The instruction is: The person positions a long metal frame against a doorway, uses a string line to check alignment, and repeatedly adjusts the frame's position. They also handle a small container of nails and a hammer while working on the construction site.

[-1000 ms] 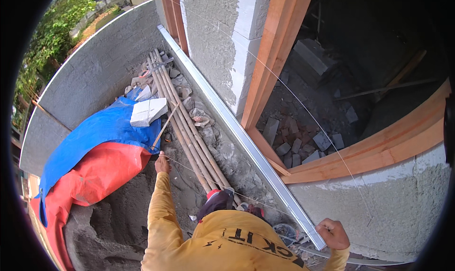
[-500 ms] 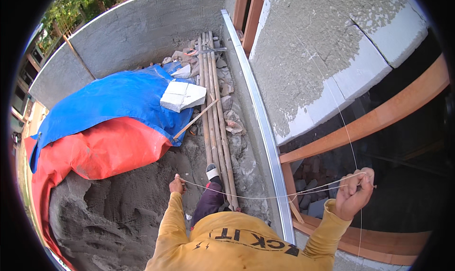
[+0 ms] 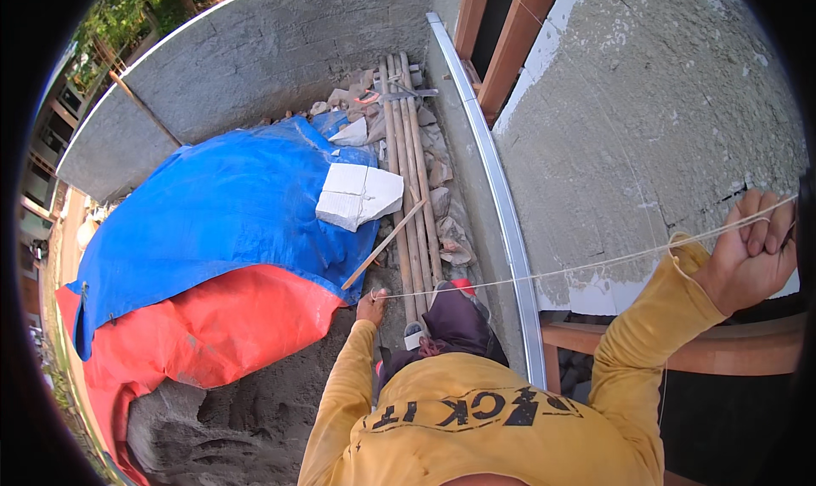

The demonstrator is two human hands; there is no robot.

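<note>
A thin pale string point(image 3: 544, 276) runs nearly straight between my two hands. Its left end is pinched in the closed fingers of my left hand point(image 3: 371, 307), low in front of me beside the wooden poles point(image 3: 415, 188). My right hand point(image 3: 752, 252) is raised at the far right, in front of the rough grey plastered wall point(image 3: 629, 146). Its fingers are curled round the string, which looks doubled near that hand. Another fine line hangs down below my right sleeve point(image 3: 650, 316).
Left of the poles, a blue tarp point(image 3: 221, 188) and a red tarp point(image 3: 221, 324) cover part of a dark sand heap point(image 3: 255, 422). White block pieces point(image 3: 359, 195) rest on the blue tarp. A long metal channel point(image 3: 489, 150) stands between poles and wall. Wooden frames point(image 3: 714, 346) border dark openings.
My right hand has risen outward to the far right, and the sagging string has straightened. My left hand still pinches its end. The view has shifted and my feet have moved.
</note>
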